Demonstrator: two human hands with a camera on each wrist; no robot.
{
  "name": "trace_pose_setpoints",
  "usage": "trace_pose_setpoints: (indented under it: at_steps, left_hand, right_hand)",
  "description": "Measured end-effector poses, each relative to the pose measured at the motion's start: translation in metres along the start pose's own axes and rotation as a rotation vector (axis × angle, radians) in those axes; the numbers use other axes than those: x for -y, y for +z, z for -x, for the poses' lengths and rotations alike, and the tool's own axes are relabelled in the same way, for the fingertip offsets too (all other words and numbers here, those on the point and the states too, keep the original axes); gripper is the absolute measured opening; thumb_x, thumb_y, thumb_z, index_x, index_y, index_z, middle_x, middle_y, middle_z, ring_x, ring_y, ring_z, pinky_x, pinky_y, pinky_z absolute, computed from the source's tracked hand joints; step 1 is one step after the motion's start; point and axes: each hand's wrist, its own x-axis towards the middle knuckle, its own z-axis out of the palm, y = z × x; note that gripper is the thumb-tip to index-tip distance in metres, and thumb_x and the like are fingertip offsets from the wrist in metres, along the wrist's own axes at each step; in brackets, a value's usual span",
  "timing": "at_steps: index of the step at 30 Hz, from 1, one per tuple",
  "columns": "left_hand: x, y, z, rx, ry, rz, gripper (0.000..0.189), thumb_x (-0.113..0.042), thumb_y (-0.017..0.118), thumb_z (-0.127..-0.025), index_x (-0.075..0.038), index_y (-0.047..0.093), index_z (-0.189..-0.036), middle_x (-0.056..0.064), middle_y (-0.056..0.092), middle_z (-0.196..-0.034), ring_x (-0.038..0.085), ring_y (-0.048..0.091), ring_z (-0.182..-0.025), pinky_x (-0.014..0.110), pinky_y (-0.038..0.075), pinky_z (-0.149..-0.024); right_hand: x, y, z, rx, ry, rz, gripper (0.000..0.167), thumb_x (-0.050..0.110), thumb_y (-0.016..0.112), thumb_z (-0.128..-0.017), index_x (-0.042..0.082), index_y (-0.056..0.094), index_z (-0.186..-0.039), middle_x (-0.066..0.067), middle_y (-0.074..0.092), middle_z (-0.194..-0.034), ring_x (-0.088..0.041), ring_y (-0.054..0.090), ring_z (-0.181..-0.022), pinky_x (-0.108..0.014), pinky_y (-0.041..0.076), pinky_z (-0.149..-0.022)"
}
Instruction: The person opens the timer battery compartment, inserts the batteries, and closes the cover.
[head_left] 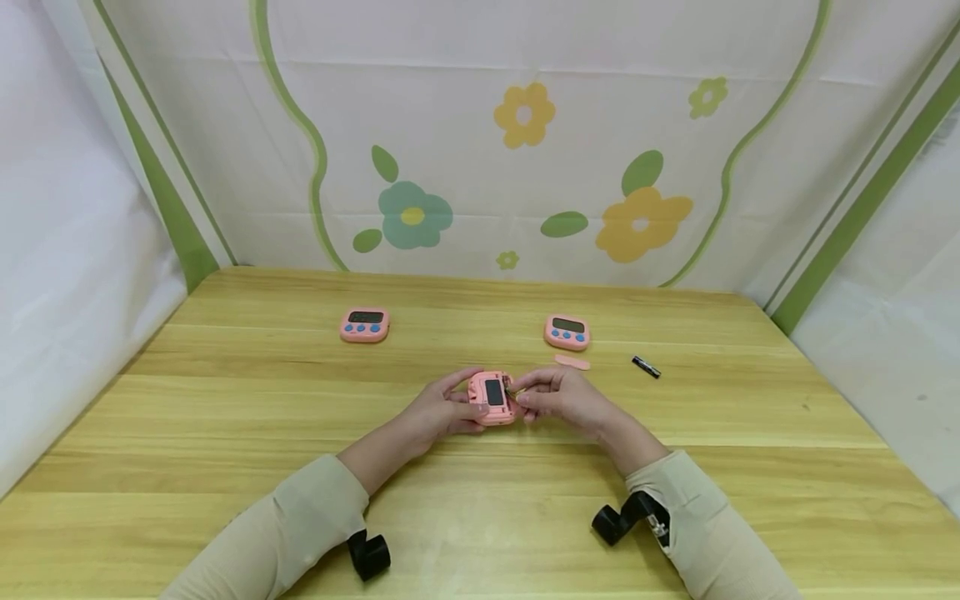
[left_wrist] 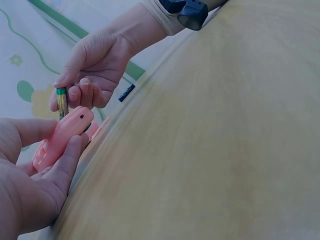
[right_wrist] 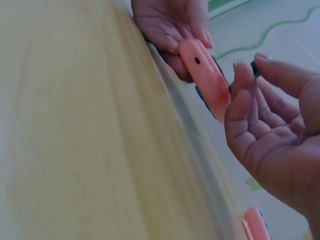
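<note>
In the head view my left hand (head_left: pixel 435 410) grips a pink digital timer (head_left: pixel 487 414) between thumb and fingers, its back turned up. Along the timer's right side the battery compartment is uncovered. My right hand (head_left: pixel 564 398) pinches a small green-and-gold battery (left_wrist: pixel 62 104) by its green end, between thumb and fingers. The battery's other end meets the timer's edge in the left wrist view; how deep it sits is hidden. Seen from the right wrist, the fingers cover most of the battery, leaving a green tip (right_wrist: pixel 255 69).
Two more pink timers with blue buttons lie face up farther back, one left (head_left: pixel 365 325) and one right (head_left: pixel 567 332). A pink battery cover (head_left: pixel 572 362) lies in front of the right one. Farther right is a black battery (head_left: pixel 646 367). Behind the wooden table (head_left: pixel 225 400) hangs a flowered cloth (head_left: pixel 465 125).
</note>
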Motion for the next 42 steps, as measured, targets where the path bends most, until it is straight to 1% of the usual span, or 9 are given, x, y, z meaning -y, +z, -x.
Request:
trace_pose_setpoints:
  at_steps: [6,9,14,18,23,27,31,35,42]
  left_hand:
    - [0.0012,-0.0005,-0.0009,0.003,-0.003,-0.003,0.063,0.005,0.057,-0.079,-0.012,0.031,-0.134,0.02,0.054,-0.099,0.022,0.059,-0.074,0.034,0.05,-0.07]
    - [0.0018,-0.0016,-0.0016,0.012,-0.005,0.013,0.064,0.006,0.057,-0.078,-0.013,0.032,-0.134,0.02,0.053,-0.098,0.022,0.059,-0.075,0.034,0.05,-0.071]
    - [0.0017,-0.0027,-0.0014,0.035,-0.003,0.021,0.064,0.006,0.057,-0.078,-0.012,0.032,-0.134,0.02,0.054,-0.1,0.023,0.059,-0.076,0.034,0.05,-0.07]
    - [0.0007,-0.0027,-0.0009,0.038,-0.006,0.02,0.063,0.006,0.058,-0.078,-0.013,0.033,-0.133,0.019,0.055,-0.099,0.023,0.059,-0.076,0.034,0.051,-0.069]
    - [0.0,-0.0023,0.0,0.048,-0.014,0.027,0.063,0.006,0.057,-0.077,-0.013,0.034,-0.133,0.019,0.056,-0.097,0.022,0.06,-0.071,0.034,0.051,-0.068]
    - [-0.0009,-0.002,0.0006,0.056,-0.021,0.034,0.063,0.006,0.058,-0.077,-0.014,0.035,-0.132,0.019,0.056,-0.098,0.022,0.06,-0.072,0.034,0.051,-0.068]
    - [-0.0014,-0.0022,0.0007,0.067,-0.023,0.028,0.064,0.005,0.058,-0.077,-0.013,0.034,-0.133,0.019,0.056,-0.099,0.022,0.06,-0.073,0.033,0.051,-0.069]
    - [-0.0017,-0.0024,0.0013,0.07,-0.024,0.021,0.063,0.005,0.058,-0.078,-0.013,0.034,-0.133,0.019,0.056,-0.099,0.021,0.059,-0.073,0.033,0.051,-0.069]
    - [-0.0016,-0.0021,0.0014,0.065,-0.025,0.017,0.064,0.007,0.056,-0.078,-0.012,0.032,-0.134,0.019,0.055,-0.097,0.021,0.059,-0.072,0.031,0.051,-0.067]
  right_hand:
    - [0.0012,0.0073,0.0,-0.023,-0.01,0.079,0.024,-0.003,0.054,-0.082,-0.014,0.051,-0.103,-0.01,0.06,-0.074,-0.016,0.057,-0.063,-0.033,0.051,-0.062]
    - [0.0011,0.0082,-0.0004,-0.042,-0.039,0.127,0.027,-0.002,0.057,-0.08,-0.013,0.052,-0.104,-0.008,0.058,-0.073,-0.014,0.054,-0.063,-0.028,0.049,-0.06]
    - [0.0007,0.0073,-0.0016,-0.069,-0.09,0.223,0.043,0.001,0.064,-0.075,-0.006,0.049,-0.114,-0.01,0.051,-0.078,-0.015,0.048,-0.066,-0.021,0.043,-0.056]
    - [0.0003,0.0049,-0.0023,-0.074,-0.059,0.264,0.056,0.007,0.067,-0.074,-0.001,0.042,-0.123,-0.015,0.049,-0.093,-0.02,0.05,-0.075,-0.024,0.044,-0.06]
    - [-0.0016,0.002,-0.0029,0.014,-0.023,0.228,0.061,0.008,0.065,-0.076,-0.001,0.034,-0.128,-0.018,0.048,-0.106,-0.027,0.051,-0.091,-0.032,0.047,-0.073]
    - [-0.0038,0.0012,-0.0029,0.068,-0.006,0.165,0.064,0.004,0.064,-0.077,-0.001,0.03,-0.13,-0.018,0.054,-0.097,-0.026,0.054,-0.083,-0.032,0.049,-0.069]
    - [-0.0049,0.0029,-0.0027,0.065,0.027,0.079,0.064,0.001,0.062,-0.077,-0.001,0.027,-0.131,-0.02,0.058,-0.09,-0.025,0.057,-0.071,-0.035,0.051,-0.063]
    - [-0.0048,0.0056,-0.0026,0.04,0.052,0.048,0.063,0.0,0.061,-0.078,-0.001,0.028,-0.131,-0.02,0.059,-0.087,-0.024,0.059,-0.07,-0.038,0.051,-0.064]
    - [-0.0076,0.0082,-0.0041,0.025,0.069,-0.016,0.057,-0.003,0.057,-0.079,-0.003,0.028,-0.128,-0.015,0.06,-0.081,-0.019,0.058,-0.066,-0.032,0.051,-0.061]
